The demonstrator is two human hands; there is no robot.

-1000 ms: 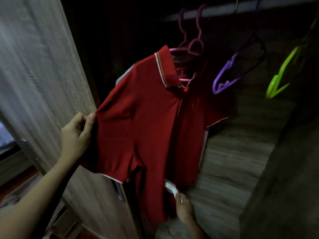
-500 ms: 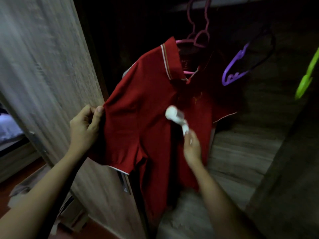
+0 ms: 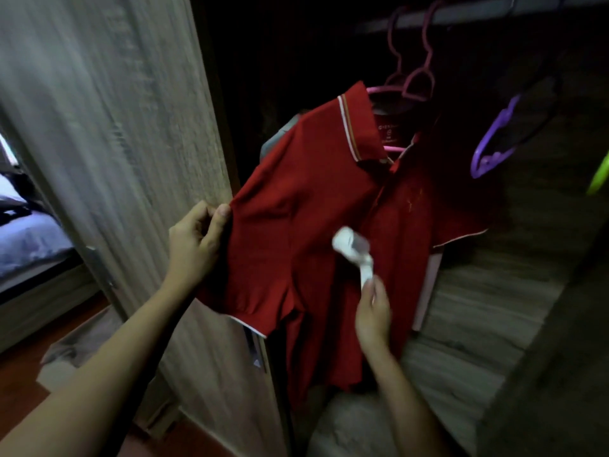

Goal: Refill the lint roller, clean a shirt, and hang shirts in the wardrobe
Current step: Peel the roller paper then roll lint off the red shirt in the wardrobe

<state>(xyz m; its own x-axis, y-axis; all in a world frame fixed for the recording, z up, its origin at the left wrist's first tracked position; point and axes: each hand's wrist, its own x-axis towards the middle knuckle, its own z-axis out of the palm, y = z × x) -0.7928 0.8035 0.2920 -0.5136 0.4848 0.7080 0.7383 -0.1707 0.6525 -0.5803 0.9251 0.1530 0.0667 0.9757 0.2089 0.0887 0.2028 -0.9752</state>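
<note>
A red polo shirt (image 3: 306,209) with a white-edged collar hangs on a pink hanger (image 3: 400,92) from the wardrobe rail (image 3: 468,14). My left hand (image 3: 194,245) pinches the shirt's left sleeve and pulls it out toward the door. My right hand (image 3: 372,311) grips the white handle of a lint roller (image 3: 351,247), whose white roll lies against the shirt's chest. A second garment, grey and white, hangs behind the red one and is mostly hidden.
The open wardrobe door (image 3: 125,159) stands at the left. An empty purple hanger (image 3: 494,143) and a green hanger (image 3: 599,176) hang at the right. The wardrobe's wood-grain back wall (image 3: 487,308) is behind. A bed (image 3: 23,239) shows past the door.
My right hand rose with the lint roller from below the shirt's hem up to the chest, then slid slightly down. My left hand has kept hold of the sleeve.
</note>
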